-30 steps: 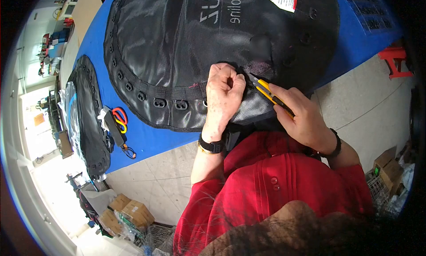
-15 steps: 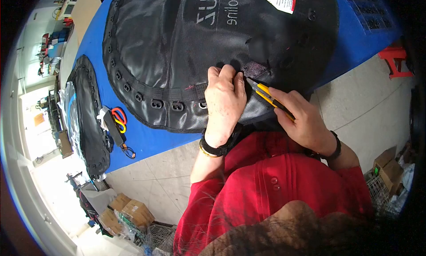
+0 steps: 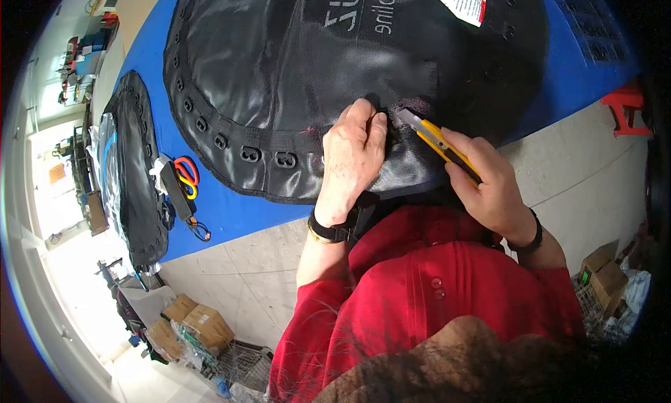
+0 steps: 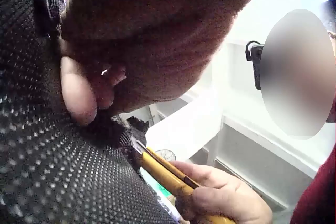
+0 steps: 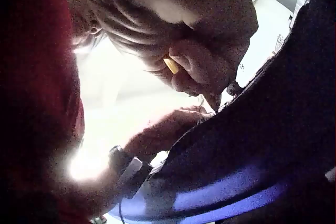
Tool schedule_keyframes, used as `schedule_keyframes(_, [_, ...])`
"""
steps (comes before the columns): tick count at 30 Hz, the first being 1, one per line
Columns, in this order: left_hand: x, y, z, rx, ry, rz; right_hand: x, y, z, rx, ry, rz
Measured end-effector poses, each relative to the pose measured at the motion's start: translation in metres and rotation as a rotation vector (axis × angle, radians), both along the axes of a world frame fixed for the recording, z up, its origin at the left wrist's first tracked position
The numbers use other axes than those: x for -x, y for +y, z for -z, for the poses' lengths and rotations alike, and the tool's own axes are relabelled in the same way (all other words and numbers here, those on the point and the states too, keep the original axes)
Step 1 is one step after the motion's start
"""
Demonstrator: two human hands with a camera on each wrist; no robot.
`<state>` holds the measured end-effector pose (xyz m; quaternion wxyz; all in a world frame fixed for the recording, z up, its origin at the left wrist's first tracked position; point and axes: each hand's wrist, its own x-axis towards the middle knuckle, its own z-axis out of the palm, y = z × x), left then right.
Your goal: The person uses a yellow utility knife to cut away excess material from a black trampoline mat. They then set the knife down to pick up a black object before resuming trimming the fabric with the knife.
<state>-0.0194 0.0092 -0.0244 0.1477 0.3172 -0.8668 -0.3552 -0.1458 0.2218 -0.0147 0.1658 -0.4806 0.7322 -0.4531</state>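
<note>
A black trampoline mat with mirrored lettering and a row of black buckles along its curved edge lies on a blue table. Near its front edge, my left hand has curled fingers and pinches the mat's dark material. The fingertips press close against the weave in the left wrist view. My right hand grips a yellow utility knife, its blade out and pointing at the mat just right of the left fingers. In the right wrist view, the hand covers most of the knife.
Left on the blue table are red-and-yellow-handled scissors, a black case and a second black mat. A red stool stands right. Cardboard boxes sit on the floor at lower left.
The left hand has turned and shifted its fingers on the mat. The knife has moved slightly right, a little away from the left fingers. The head view has shifted slightly.
</note>
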Motion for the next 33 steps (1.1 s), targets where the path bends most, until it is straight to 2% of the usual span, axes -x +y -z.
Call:
schedule_keyframes(13, [-0.001, 0.001, 0.001, -0.053, 0.037, 0.008, -0.009, -0.017, 0.0, 0.021, 0.061, 0.036])
schedule_keyframes(19, [-0.003, 0.0, 0.009, 0.003, 0.081, 0.005, -0.011, -0.013, -0.001, -0.006, 0.079, 0.008])
schedule_keyframes(22, [-0.004, 0.0, 0.002, -0.154, 0.014, -0.022, -0.016, -0.008, -0.004, -0.037, 0.067, -0.014])
schedule_keyframes(28, [-0.007, -0.001, 0.018, -0.172, 0.058, -0.061, -0.014, 0.007, -0.006, -0.095, 0.048, -0.028])
schedule_keyframes(33, [-0.002, 0.006, 0.011, 0.056, 0.096, -0.03, -0.014, 0.011, -0.006, -0.089, 0.061, -0.035])
